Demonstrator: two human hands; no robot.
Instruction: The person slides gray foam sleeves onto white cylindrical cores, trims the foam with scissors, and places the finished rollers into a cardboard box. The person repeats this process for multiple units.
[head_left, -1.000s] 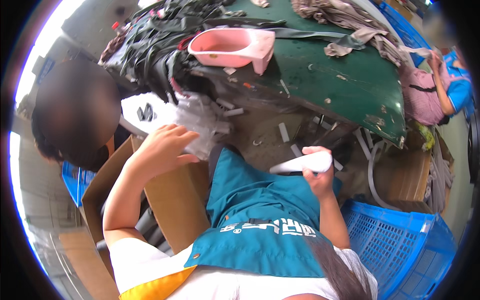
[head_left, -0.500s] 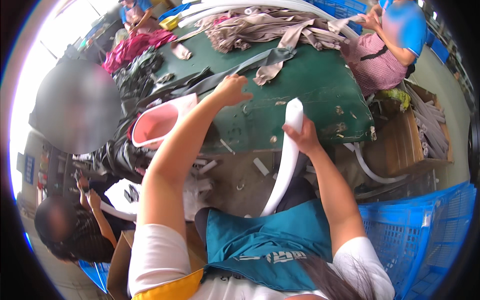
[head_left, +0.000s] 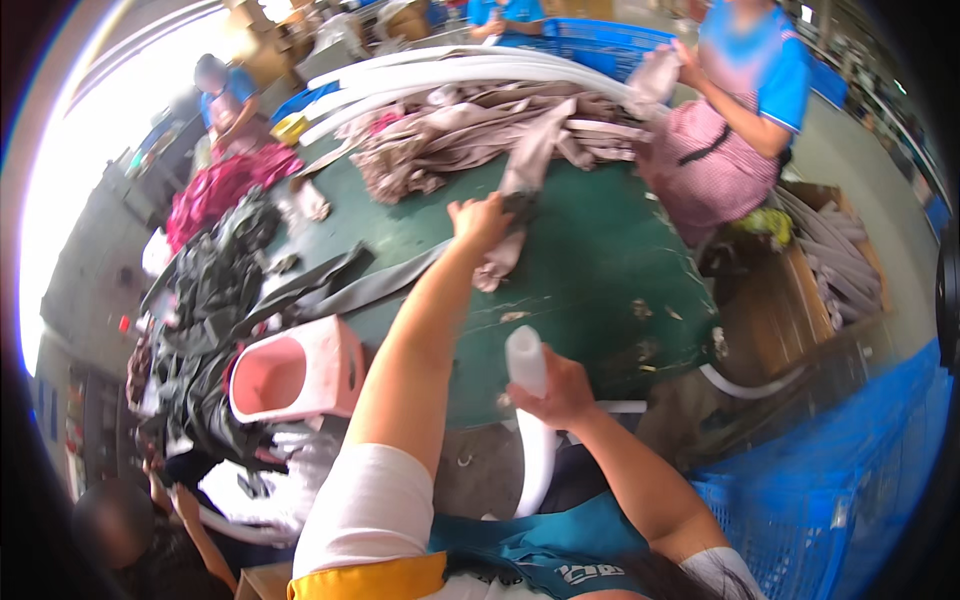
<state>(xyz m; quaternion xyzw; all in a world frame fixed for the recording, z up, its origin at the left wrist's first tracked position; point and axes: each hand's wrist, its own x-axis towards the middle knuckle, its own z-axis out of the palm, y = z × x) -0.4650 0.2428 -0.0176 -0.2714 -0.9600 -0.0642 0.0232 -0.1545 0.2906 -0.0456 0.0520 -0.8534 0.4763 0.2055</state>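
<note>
My right hand [head_left: 562, 392] is closed around a white foam tube [head_left: 537, 460], just below its upper end, which points up over the table's near edge. The tube curves down towards my lap. My left arm is stretched across the green table [head_left: 590, 265]. Out there my left hand [head_left: 480, 222] has its fingers curled on the end of a long dark grey cloth strip [head_left: 400, 275], partly hidden by the hand. Under and beside that end lies a beige-pink cloth strip [head_left: 530, 165], hanging from a pile of similar strips [head_left: 440, 145].
Long white tubes [head_left: 470, 70] lie behind the pile. A pink plastic container [head_left: 335, 365] and dark cloth [head_left: 200, 380] are at left. Blue crates [head_left: 780, 500] and a carton of covered tubes [head_left: 835, 260] stand at right. Co-workers sit or stand around the table.
My left hand has moved farther forward, from above the table to the grey strip's end. The view has tilted up. My right hand still holds the tube, its end now facing me more.
</note>
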